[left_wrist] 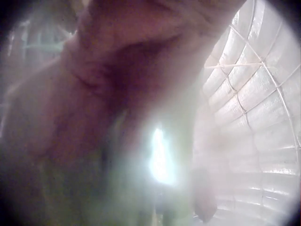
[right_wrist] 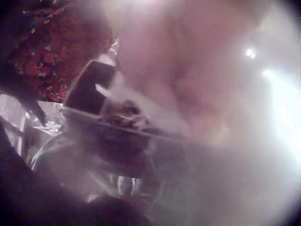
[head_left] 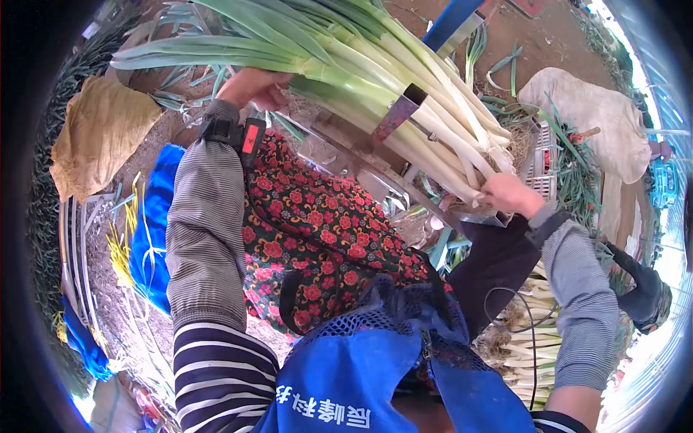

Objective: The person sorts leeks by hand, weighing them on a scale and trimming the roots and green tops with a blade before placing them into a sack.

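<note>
A large bunch of leeks (head_left: 404, 94) lies across a metal stand (head_left: 361, 164), green leaves to the left, white stems and roots to the right. My left hand (head_left: 253, 88) grips the leaves from the near side, some fingers hidden beneath them. In the left wrist view the blurred left hand (left_wrist: 127, 61) is over green leaves. With its fingertips my right hand (head_left: 511, 193) pinches the root end of a near leek. Haze covers much of the right wrist view, where the right hand (right_wrist: 188, 70) appears beside a pale stem.
A metal post (head_left: 401, 114) rises from the stand among the stems. To the right are a white crate (head_left: 543, 162) and a pale sack (head_left: 588, 119). More leeks (head_left: 534, 346) lie at lower right. A tan sack (head_left: 101, 137) and blue cloth (head_left: 155, 231) are at left.
</note>
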`<action>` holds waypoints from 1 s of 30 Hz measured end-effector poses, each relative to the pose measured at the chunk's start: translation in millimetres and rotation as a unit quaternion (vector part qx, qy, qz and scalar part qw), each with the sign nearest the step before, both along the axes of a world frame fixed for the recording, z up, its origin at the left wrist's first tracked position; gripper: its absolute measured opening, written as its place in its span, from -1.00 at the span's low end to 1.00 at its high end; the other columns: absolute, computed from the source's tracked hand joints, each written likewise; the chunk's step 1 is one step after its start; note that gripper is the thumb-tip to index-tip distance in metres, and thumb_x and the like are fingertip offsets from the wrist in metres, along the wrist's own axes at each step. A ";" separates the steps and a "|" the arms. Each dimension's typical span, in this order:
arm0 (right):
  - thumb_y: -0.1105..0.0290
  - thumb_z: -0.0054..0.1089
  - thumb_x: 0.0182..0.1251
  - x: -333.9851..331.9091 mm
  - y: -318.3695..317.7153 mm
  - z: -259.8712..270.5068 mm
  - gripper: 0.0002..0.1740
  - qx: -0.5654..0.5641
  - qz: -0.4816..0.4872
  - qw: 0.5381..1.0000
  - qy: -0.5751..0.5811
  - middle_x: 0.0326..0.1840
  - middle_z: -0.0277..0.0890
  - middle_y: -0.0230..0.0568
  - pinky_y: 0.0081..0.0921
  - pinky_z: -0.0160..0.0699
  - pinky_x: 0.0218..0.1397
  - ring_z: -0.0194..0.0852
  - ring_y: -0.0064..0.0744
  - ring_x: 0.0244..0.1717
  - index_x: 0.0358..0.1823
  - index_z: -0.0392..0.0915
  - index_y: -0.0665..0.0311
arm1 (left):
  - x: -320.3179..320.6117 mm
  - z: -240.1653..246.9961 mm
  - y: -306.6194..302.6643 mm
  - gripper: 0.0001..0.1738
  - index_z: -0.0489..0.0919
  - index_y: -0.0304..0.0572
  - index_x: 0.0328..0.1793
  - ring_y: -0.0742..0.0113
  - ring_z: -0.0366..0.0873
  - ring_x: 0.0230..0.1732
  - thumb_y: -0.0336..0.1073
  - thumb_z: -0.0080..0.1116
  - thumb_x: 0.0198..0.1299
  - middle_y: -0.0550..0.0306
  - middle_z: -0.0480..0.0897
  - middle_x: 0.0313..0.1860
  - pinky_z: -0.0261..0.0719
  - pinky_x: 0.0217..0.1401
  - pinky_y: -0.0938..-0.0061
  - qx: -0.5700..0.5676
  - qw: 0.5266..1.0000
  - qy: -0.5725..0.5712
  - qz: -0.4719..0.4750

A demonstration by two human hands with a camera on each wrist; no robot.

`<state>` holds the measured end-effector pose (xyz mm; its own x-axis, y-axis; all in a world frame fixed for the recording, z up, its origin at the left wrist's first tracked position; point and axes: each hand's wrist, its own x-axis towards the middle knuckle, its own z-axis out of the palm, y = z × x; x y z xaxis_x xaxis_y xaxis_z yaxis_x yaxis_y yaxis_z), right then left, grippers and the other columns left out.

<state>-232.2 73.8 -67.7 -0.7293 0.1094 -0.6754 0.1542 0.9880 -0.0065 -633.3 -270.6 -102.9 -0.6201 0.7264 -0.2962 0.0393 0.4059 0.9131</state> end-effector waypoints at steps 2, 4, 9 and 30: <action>0.21 0.21 0.09 2.8 -0.7 -24.2 -0.74 0.005 -0.006 1.000 0.019 -0.36 0.58 -0.04 -0.20 0.51 -0.12 0.56 -0.03 -0.21 -0.30 0.63 0.25 | 9.7 18.0 -5.5 -0.57 0.54 -0.36 -0.15 0.23 0.65 -0.55 -0.09 0.30 0.10 0.02 0.63 -0.51 0.70 -0.41 0.46 -0.011 0.998 -0.052 -0.033; 0.22 0.21 0.10 1.7 -1.3 -23.7 -0.73 -0.013 -0.015 0.999 0.037 -0.36 0.58 -0.04 -0.21 0.51 -0.13 0.56 -0.03 -0.23 -0.29 0.63 0.25 | 12.3 19.7 -6.0 -0.53 0.53 -0.36 -0.14 0.24 0.66 -0.50 -0.05 0.29 0.10 -0.01 0.64 -0.47 0.70 -0.39 0.46 0.058 0.996 -0.060 -0.041; 0.21 0.22 0.09 -1.9 -10.1 13.5 -0.70 -0.044 -0.111 0.991 0.064 -0.27 0.57 -0.03 -0.23 0.51 -0.16 0.57 -0.03 -0.25 -0.26 0.62 0.28 | 10.1 38.5 -8.9 -0.47 0.53 -0.35 -0.10 0.25 0.68 -0.38 0.05 0.24 0.13 -0.03 0.66 -0.38 0.69 -0.31 0.49 0.177 0.974 -0.137 -0.017; 0.29 0.23 0.10 -54.5 -56.1 5.4 -0.70 0.005 0.002 0.974 0.228 -0.37 0.48 0.09 -0.07 0.43 -0.25 0.46 0.21 -0.29 -0.27 0.39 0.33 | 22.1 26.3 26.5 -0.52 0.48 -0.31 0.08 0.30 0.61 -0.11 -0.10 0.22 0.18 0.07 0.59 -0.06 0.63 -0.14 0.39 0.360 0.904 -0.069 0.221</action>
<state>-286.7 17.7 -62.4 -0.9532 0.1112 -0.2812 0.1343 0.9889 -0.0642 -611.2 -244.1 -76.6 -0.8898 0.4528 0.0574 -0.1162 -0.3464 0.9309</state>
